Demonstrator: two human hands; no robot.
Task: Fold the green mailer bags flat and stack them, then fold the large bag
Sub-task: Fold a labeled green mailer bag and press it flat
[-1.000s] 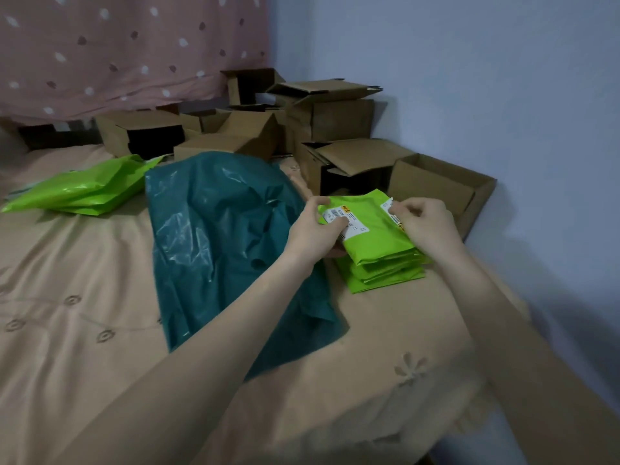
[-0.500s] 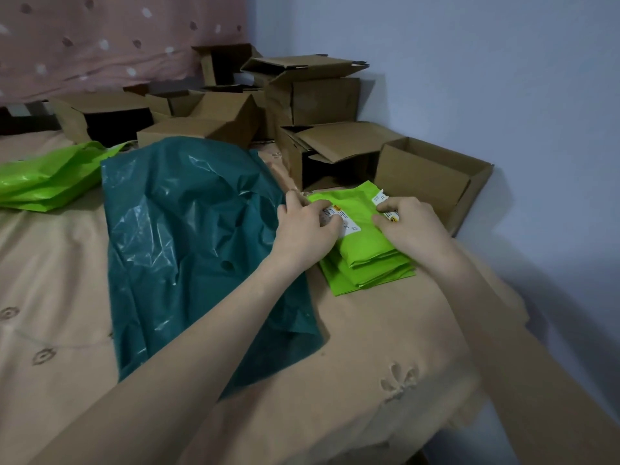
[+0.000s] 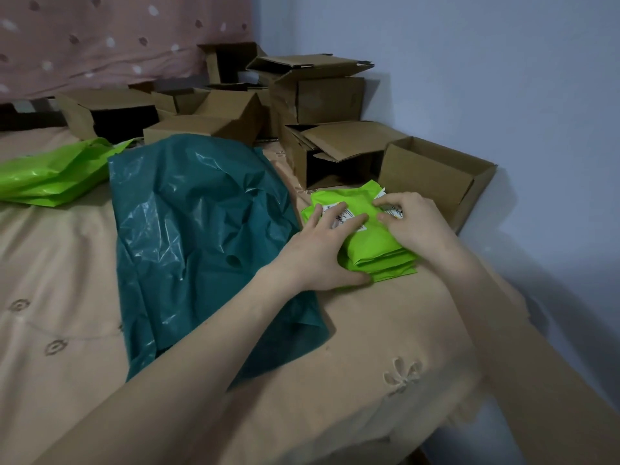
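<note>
A stack of folded lime-green mailer bags [image 3: 372, 245] lies on the bed near its right edge. The top bag carries white shipping labels. My left hand [image 3: 318, 250] lies flat on the stack's left side, fingers spread straight over a label. My right hand [image 3: 411, 223] presses the top bag's right side, fingers bent down onto the other label. A large dark teal plastic bag [image 3: 198, 226] lies crumpled and spread out to the left of the stack, under my left forearm. More unfolded lime-green mailers [image 3: 53, 176] lie in a loose heap at the far left.
The bed has a beige embroidered cover [image 3: 385, 330]. Several open cardboard boxes [image 3: 432, 176] crowd the back and right along the blue wall [image 3: 503, 95], one just behind the stack. A pink dotted curtain [image 3: 110, 38] hangs at the back left.
The top mailer, held up by both hands a second ago, has been lowered onto the stack. Both hands now press it flat, the left fingers spread out.
</note>
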